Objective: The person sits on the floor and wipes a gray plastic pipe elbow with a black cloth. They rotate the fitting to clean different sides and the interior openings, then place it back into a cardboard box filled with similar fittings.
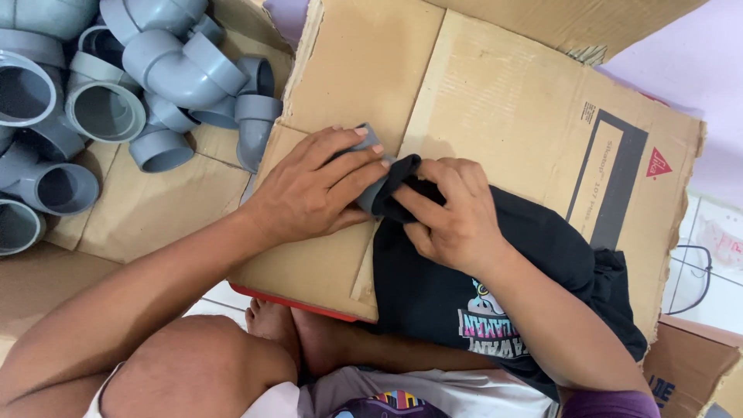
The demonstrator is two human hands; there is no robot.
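Gripping one grey pipe fitting (370,184), left hand (309,190) wraps it; right hand (449,213) pinches one black cloth (464,271) against its end. Roughly a dozen fittings (155,70) piled on cardboard (503,101), well left.

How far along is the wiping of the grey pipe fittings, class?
Done: cannot be told; no wiped fitting lies visibly apart. In hand: the left hand holds one fitting on the cardboard while the right hand presses a black cloth into it. Left: possibly the pile at upper left.
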